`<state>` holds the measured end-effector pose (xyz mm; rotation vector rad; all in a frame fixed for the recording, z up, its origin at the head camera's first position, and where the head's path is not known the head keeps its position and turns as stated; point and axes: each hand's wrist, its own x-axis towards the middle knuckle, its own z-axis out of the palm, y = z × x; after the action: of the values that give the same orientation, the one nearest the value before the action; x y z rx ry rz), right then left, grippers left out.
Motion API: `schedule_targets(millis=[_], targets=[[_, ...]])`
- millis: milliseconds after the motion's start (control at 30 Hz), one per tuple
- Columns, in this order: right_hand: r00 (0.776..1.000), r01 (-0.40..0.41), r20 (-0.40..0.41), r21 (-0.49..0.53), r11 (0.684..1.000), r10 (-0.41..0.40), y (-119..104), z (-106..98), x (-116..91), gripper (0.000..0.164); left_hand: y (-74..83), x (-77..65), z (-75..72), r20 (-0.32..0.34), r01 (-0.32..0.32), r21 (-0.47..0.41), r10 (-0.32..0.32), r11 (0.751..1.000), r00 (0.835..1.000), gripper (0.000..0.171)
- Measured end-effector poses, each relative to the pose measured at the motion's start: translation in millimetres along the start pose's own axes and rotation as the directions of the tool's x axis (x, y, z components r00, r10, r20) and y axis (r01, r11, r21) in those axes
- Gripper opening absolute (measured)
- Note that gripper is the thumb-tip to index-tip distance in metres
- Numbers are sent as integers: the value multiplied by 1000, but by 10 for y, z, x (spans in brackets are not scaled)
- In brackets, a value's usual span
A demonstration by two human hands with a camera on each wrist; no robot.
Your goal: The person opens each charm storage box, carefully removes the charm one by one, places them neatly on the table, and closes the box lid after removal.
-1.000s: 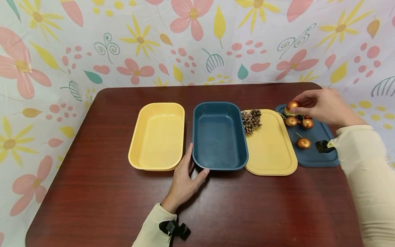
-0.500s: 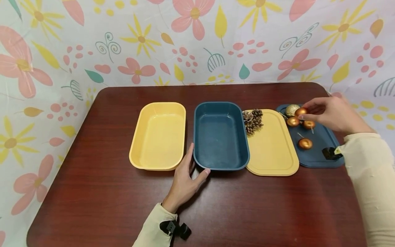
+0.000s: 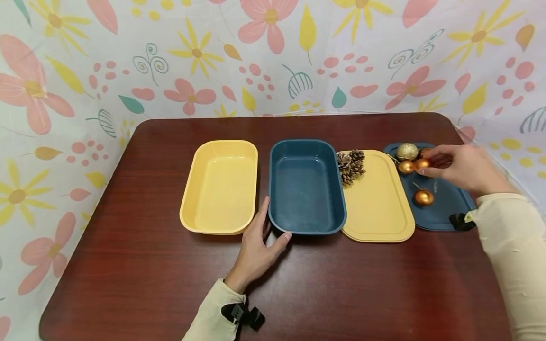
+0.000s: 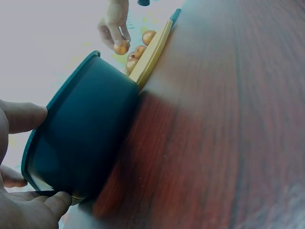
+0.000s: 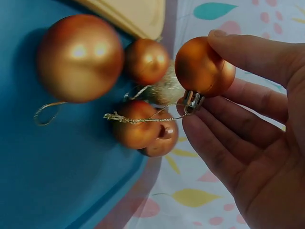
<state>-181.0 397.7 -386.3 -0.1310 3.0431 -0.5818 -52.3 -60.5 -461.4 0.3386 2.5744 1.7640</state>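
My right hand (image 3: 465,166) pinches a copper-coloured Christmas bauble (image 5: 205,67) between thumb and fingers, above the blue lid (image 3: 439,215). The bauble's silver cap and gold string hang toward the palm side in the right wrist view. Several more copper baubles (image 5: 81,57) and a glittery gold ball (image 3: 407,151) lie on that lid. My left hand (image 3: 256,253) grips the near left corner of a deep blue container (image 3: 307,189), thumb on the near rim, fingers along the left side. In the left wrist view, the thumb presses the blue rim.
A yellow container (image 3: 219,189) stands left of the blue one. To the right lies a yellow lid (image 3: 379,203) with pine cones (image 3: 351,166) on its far left corner. The dark wooden table (image 3: 341,289) backs onto a flowered cloth (image 3: 273,57).
My right hand has moved a little right and nearer to me with the bauble, away from the glittery gold ball. My left hand has stayed on the blue container's corner.
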Motion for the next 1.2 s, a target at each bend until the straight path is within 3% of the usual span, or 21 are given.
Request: schedule_targets(millis=[367, 633, 933, 1200], targets=[[997, 72, -16, -61, 996, -73, 50, 187, -51, 36, -2, 14, 2, -3, -1, 19, 1, 1000, 1000, 92], [1000, 29, 13, -27, 999, -29, 80, 262, -69, 41, -5, 15, -4, -2, 3, 34, -3, 999, 1000, 92], [999, 39, 40, -70, 997, -36, 94, 340, -64, 40, -5, 2, -3, -3, 12, 7, -12, 1000, 1000, 92], [999, 43, -2, -77, 996, -43, 86, 408, -62, 37, -10, 1, -8, -6, 0, 16, 0, 1000, 1000, 91]])
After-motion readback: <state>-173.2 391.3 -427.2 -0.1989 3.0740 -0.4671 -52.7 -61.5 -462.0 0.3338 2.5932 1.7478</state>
